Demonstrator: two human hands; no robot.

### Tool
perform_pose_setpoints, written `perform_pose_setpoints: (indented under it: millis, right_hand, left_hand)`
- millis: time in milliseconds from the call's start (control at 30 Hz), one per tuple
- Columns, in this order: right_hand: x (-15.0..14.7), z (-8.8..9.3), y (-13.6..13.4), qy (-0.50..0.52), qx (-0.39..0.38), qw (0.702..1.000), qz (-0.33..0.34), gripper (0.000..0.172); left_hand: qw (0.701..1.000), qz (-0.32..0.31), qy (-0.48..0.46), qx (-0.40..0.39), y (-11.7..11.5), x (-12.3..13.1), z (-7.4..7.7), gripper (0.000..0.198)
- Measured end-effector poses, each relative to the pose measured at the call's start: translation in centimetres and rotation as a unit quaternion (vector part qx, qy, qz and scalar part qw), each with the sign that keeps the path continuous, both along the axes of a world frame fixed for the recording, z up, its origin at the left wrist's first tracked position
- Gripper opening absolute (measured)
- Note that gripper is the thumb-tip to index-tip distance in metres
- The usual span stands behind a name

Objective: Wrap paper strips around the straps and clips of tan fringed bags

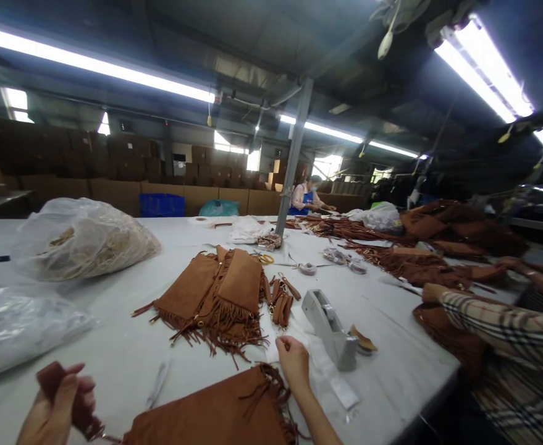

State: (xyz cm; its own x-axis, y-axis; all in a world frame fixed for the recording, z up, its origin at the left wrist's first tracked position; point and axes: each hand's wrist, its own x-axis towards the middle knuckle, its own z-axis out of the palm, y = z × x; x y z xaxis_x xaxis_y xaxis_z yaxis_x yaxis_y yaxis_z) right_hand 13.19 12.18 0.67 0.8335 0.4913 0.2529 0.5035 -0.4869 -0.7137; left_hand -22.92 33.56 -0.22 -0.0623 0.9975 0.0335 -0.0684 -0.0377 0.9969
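My left hand is closed around a brown suede strap at the lower left, above the table edge. My right hand is curled shut on the white table, pinching something small I cannot make out, just beyond a brown fringed suede bag lying in front of me. A grey tape dispenser stands just right of my right hand. Further out lies a stack of fringed brown bags with a bundle of brown straps beside it.
Two clear plastic bags lie at the left. A co-worker's plaid sleeve reaches over brown pieces at the right. More fringed bags pile at the far right. A metal post rises from the table; another person works behind it.
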Motion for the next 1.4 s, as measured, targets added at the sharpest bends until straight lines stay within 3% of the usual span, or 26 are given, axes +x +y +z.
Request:
perform_pose_setpoints:
  millis: [100,233,367,467,600,700,800,867,933,1000,1033,1100,1167,1267,1400]
  right_hand:
    - [3.2,-0.4,0.7,0.010,-0.051,0.998,-0.026,0.024]
    - [4.3,-1.6,1.7,0.041,-0.109,0.992,-0.044,0.013]
    - [5.0,-1.9,2.2,0.057,-0.107,0.992,-0.022,0.010]
    - [5.9,-1.3,2.2,0.076,-0.089,0.993,-0.014,0.010]
    - [6.5,0.1,2.0,0.145,-0.048,0.988,0.003,0.019]
    - [4.7,1.2,2.0,0.233,0.002,0.970,0.062,0.022]
    - [0.0,1.8,2.5,0.313,0.048,0.937,0.145,0.025]
    - [-4.0,2.0,2.8,0.389,0.090,0.888,0.227,0.030]
    - [-7.7,2.1,2.9,0.486,0.146,0.803,0.313,0.032]
    - [-10.5,2.2,2.9,0.559,0.191,0.727,0.349,0.031]
    - [-11.5,2.2,2.9,0.576,0.204,0.713,0.343,0.030]
    - [-12.8,2.1,2.9,0.592,0.224,0.706,0.317,0.030]
    - [-13.4,2.1,2.8,0.597,0.229,0.705,0.305,0.030]
    - [-14.0,2.2,2.4,0.595,0.188,0.716,0.314,0.028]
    - [-14.3,2.0,2.1,0.589,0.163,0.728,0.310,0.031]
  left_hand:
    - [0.990,-0.138,0.001,-0.001,-0.7,1.5,3.8,0.057]
    - [0.975,-0.209,0.042,0.060,-2.9,3.9,8.3,0.055]
    - [0.967,-0.246,0.002,0.071,-6.3,6.4,10.4,0.057]
    - [0.954,-0.296,-0.025,0.031,-8.2,8.1,9.7,0.055]
    - [0.915,-0.399,-0.033,-0.047,-8.9,9.6,6.4,0.057]
    - [0.920,-0.378,-0.042,-0.096,-9.0,10.4,4.3,0.066]
    - [0.924,-0.347,-0.024,-0.161,-9.3,10.9,3.6,0.069]
    - [0.918,-0.344,-0.013,-0.196,-9.6,11.1,3.8,0.062]
    - [0.913,-0.344,-0.004,-0.217,-9.8,11.0,4.2,0.057]
    - [0.903,-0.362,0.012,-0.232,-9.8,10.7,4.5,0.054]
    - [0.896,-0.377,0.024,-0.234,-9.9,10.5,4.5,0.053]
    - [0.888,-0.399,0.045,-0.224,-10.0,10.1,4.6,0.050]
    - [0.900,-0.386,0.047,-0.196,-10.2,9.8,4.5,0.047]
    - [0.923,-0.359,0.044,-0.131,-10.5,9.7,4.5,0.044]
    - [0.921,-0.378,0.080,-0.052,-10.8,9.8,4.4,0.043]
